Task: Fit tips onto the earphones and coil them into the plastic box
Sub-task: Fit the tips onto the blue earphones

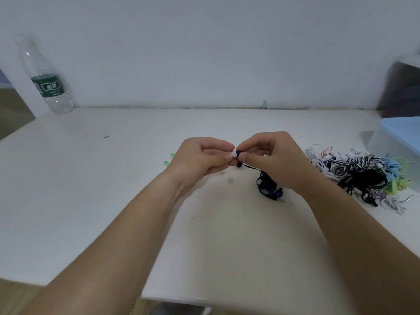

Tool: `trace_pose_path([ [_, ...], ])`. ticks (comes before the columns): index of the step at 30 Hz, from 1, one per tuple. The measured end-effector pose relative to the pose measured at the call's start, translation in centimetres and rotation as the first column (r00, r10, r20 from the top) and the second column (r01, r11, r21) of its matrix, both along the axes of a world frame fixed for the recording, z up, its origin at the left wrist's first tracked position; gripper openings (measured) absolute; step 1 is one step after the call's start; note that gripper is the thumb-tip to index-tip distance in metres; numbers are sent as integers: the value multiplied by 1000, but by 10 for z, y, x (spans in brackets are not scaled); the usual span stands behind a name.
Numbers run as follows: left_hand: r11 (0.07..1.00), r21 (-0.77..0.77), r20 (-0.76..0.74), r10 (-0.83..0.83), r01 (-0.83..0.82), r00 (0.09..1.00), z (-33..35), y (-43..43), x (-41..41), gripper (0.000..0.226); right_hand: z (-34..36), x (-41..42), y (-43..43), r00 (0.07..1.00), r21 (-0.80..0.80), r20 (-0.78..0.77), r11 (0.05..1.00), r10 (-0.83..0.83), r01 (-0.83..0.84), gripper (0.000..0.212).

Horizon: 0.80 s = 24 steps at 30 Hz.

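Grip: the left hand (204, 161) pinches a white tip (233, 153) between thumb and forefinger. The right hand (273, 160) pinches the blue earbud (239, 153) the same way. Tip and bud meet end to end, raised over the table (91, 189). I cannot tell whether the tip is seated.
Second bud: a dark earbud (239, 165) hangs just under the blue earbud, by the left fingertips.
Cable: the dark cable (268, 186) runs from the blue earbud down and right, beneath the right hand, into a loose bunch on the table. Its plug (281, 200) pokes out on the near side.
Loose tip: one pale tip (230, 179) lies on the table below the blue earbud, nearer the person.
Green tips: a few small green tips (169, 159) lie left of the blue earbud, past the left hand.
Earphone pile: a tangled heap (363, 176) of white, striped, black, light blue and green leads lies right of the blue earbud, beyond the right hand.
Plastic box: a clear plastic box (400, 135) with a blue top stands far right of the blue earbud, behind the heap, cut by the edge.
Bottle: a water bottle (48, 85) stands upright far left of the blue earbud, by the wall.
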<state>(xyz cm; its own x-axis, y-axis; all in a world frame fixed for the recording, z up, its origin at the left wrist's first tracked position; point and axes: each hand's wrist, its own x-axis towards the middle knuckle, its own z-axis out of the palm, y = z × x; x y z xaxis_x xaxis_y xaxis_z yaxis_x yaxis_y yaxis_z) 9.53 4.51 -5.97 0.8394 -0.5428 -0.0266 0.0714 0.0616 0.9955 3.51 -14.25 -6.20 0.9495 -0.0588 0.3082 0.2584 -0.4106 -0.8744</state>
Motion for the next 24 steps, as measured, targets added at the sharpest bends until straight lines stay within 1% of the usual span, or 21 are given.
trace_pose_path([
  [3, 1000, -27, -5, 10, -10, 1000, 0, -1, 0, 17, -1, 1, 1, 1000, 85, 5, 996, -15, 14, 10],
  [7, 999, -52, -10, 13, -14, 1000, -1, -1, 0, 15, -3, 2, 1, 1000, 114, -6, 993, -18, 19, 8],
  [11, 997, -63, -18, 37, -38, 999, -2, -3, 1, 13, -4, 3, 2, 1000, 94, 21, 995, -20, 18, 9],
  [16, 997, -64, -23, 44, -46, 999, -2, -3, 1, 12, -3, 4, 3, 997, -32, 57, 998, -46, 48, 11],
  [19, 998, -54, -22, 41, -42, 999, -2, -2, 2, 13, -3, 3, 3, 996, -81, 57, 994, -63, 67, 12],
  [24, 998, -58, -18, 30, -31, 999, -2, -1, 2, 14, -2, 2, 4, 996, -4, 58, 997, -75, 75, 11],
])
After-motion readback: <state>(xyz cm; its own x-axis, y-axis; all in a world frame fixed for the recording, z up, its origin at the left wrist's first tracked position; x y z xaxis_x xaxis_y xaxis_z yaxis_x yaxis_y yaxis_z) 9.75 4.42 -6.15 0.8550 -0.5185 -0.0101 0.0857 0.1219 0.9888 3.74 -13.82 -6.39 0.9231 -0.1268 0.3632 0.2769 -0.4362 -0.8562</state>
